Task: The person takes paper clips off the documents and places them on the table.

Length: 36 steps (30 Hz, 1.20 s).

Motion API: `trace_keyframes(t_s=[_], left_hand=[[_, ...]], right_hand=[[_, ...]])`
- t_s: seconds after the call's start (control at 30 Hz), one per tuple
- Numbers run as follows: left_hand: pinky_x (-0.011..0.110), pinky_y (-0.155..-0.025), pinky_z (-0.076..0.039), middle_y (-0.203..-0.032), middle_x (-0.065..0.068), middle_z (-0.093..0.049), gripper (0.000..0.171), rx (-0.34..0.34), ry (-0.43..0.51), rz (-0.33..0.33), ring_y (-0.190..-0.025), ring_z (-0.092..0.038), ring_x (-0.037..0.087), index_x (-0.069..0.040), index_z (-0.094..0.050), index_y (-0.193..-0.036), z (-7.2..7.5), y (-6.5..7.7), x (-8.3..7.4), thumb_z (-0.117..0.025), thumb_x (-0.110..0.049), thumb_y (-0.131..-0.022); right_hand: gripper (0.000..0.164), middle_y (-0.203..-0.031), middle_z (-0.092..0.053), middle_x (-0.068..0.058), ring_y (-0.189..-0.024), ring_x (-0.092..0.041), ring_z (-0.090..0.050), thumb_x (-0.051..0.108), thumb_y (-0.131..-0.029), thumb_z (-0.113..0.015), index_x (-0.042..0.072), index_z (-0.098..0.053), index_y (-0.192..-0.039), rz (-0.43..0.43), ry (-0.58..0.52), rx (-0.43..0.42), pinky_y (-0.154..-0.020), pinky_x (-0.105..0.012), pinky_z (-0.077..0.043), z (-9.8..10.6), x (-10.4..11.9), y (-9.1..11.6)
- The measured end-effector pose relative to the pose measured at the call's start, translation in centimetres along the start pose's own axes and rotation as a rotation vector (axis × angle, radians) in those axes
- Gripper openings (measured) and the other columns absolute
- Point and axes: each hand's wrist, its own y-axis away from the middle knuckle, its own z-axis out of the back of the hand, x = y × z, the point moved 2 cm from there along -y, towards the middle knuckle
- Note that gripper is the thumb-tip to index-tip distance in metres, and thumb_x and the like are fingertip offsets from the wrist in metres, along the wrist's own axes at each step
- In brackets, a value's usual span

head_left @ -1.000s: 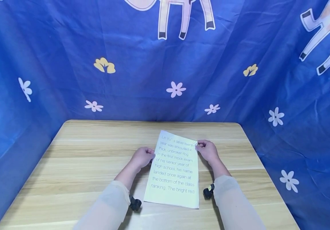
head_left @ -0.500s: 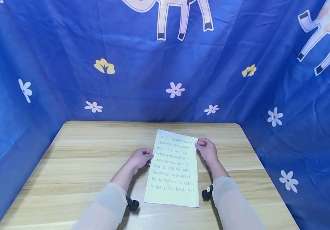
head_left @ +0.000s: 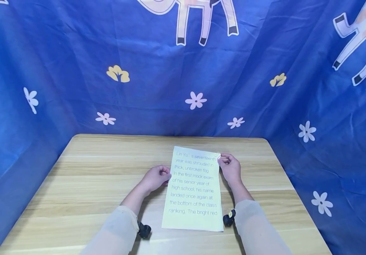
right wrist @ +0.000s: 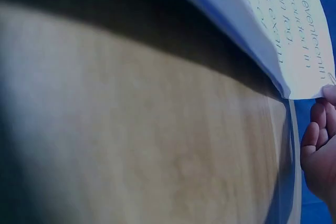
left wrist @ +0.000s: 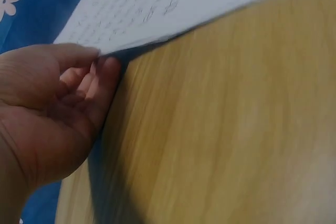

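Head view: left hand [head_left: 155,178] and right hand [head_left: 231,169] pinch printed sheets [head_left: 194,193], whose paper clip [head_left: 217,155] uneven pulling could dislodge.

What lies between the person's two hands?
The printed paper, as the head view shows: left hand pinching its left edge, right hand its upper right corner.

Paper [head_left: 192,193] over mid tbl [head_left: 100,170], btwn both hands: L hand [head_left: 156,178] at its L edge, R hand [head_left: 231,169] at its top R corner, slightly farther back. Clip [head_left: 217,155] on that corner, next to R hand. L wrist cam [head_left: 144,231] L of paper's lower part, R wrist cam [head_left: 228,219] just R of it. Curtain [head_left: 151,78] behind tbl, plus along L & R sides.
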Motion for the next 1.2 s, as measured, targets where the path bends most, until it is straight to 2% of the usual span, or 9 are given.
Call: trace_keyframes(t_s=[0.1,0.2,0.43,0.6,0.73,0.9,1.03,1.13,1.2], left_hand=[[0.032,-0.081,-0.064,-0.098,0.009,-0.071,0.014,0.028,-0.027,-0.037,-0.085,-0.072,0.018,-0.002,-0.067,-0.114,0.3,-0.1,0.3,-0.070,-0.008,-0.102],[0.032,-0.080,-0.065,-0.101,0.010,-0.071,0.017,0.055,-0.015,-0.057,-0.085,-0.072,0.018,-0.001,-0.065,-0.116,0.6,-0.3,0.6,-0.071,-0.006,-0.102],[0.033,-0.081,-0.066,-0.110,0.013,-0.071,0.026,0.090,0.035,-0.057,-0.091,-0.073,0.019,-0.001,-0.064,-0.125,1.1,-0.7,0.8,-0.072,-0.010,-0.102],[0.036,-0.087,-0.067,-0.124,0.023,-0.072,0.039,0.115,0.113,-0.068,-0.099,-0.076,0.022,0.007,-0.059,-0.139,1.6,-1.1,0.8,-0.069,-0.008,-0.105],[0.034,-0.089,-0.067,-0.130,0.024,-0.071,0.043,0.080,0.123,-0.056,-0.103,-0.076,0.022,0.006,-0.058,-0.143,1.6,-1.7,0.8,-0.069,-0.009,-0.105],[0.034,-0.091,-0.066,-0.139,0.022,-0.070,0.048,-0.017,0.033,-0.074,-0.112,-0.075,0.028,0.004,-0.056,-0.148,1.4,-2.6,0.3,-0.070,-0.013,-0.105],[0.040,-0.104,-0.062,-0.151,0.019,-0.065,0.055,-0.083,-0.039,-0.088,-0.129,-0.070,0.032,0.001,-0.052,-0.154,1.3,-3.6,0.0,-0.068,-0.019,-0.106],[0.042,-0.111,-0.058,-0.153,0.018,-0.064,0.055,-0.101,-0.060,-0.091,-0.134,-0.067,0.033,0.001,-0.049,-0.156,1.3,-4.3,0.0,-0.065,-0.020,-0.107],[0.040,-0.109,-0.060,-0.151,0.018,-0.065,0.055,-0.099,-0.056,-0.093,-0.132,-0.069,0.033,0.002,-0.049,-0.157,1.2,-4.8,0.0,-0.064,-0.020,-0.109]], right_hand=[[0.036,-0.103,-0.081,-0.009,-0.085,-0.003,-0.067,0.010,-0.096,-0.080,0.005,-0.075,-0.131,0.017,0.015,-0.007,-0.075,-0.011,-0.054,-0.1,0.2,0.2],[0.038,-0.104,-0.080,-0.010,-0.085,-0.003,-0.067,0.010,-0.095,-0.082,0.004,-0.075,-0.132,0.028,0.015,-0.006,-0.075,-0.010,-0.054,-0.3,0.4,0.4],[0.036,-0.100,-0.078,-0.004,-0.088,-0.007,-0.067,0.011,-0.096,-0.081,0.005,-0.076,-0.131,0.024,0.022,-0.007,-0.076,-0.010,-0.054,-0.6,0.3,0.6],[0.035,-0.101,-0.079,-0.007,-0.088,-0.008,-0.067,0.009,-0.095,-0.080,0.006,-0.076,-0.130,0.038,0.030,-0.003,-0.075,-0.011,-0.054,-0.7,0.5,0.8],[0.034,-0.102,-0.079,-0.010,-0.088,-0.008,-0.066,0.007,-0.095,-0.080,0.006,-0.077,-0.129,0.040,0.016,0.001,-0.075,-0.011,-0.054,-0.8,0.6,0.9],[0.034,-0.104,-0.081,-0.009,-0.088,-0.007,-0.068,0.008,-0.096,-0.081,0.009,-0.077,-0.130,0.070,0.011,0.008,-0.077,-0.011,-0.055,-0.7,0.6,1.0],[0.033,-0.105,-0.081,-0.012,-0.088,-0.005,-0.070,0.008,-0.095,-0.082,0.011,-0.078,-0.128,0.126,-0.016,0.010,-0.078,-0.012,-0.055,-0.6,0.7,1.1],[0.032,-0.104,-0.081,-0.015,-0.086,-0.003,-0.071,0.006,-0.094,-0.082,0.009,-0.078,-0.126,0.159,-0.057,0.010,-0.075,-0.012,-0.056,-0.5,0.7,1.2],[0.032,-0.105,-0.081,-0.016,-0.086,-0.002,-0.071,0.005,-0.094,-0.083,0.009,-0.079,-0.125,0.174,-0.079,0.011,-0.075,-0.012,-0.057,-0.5,0.7,1.2]])
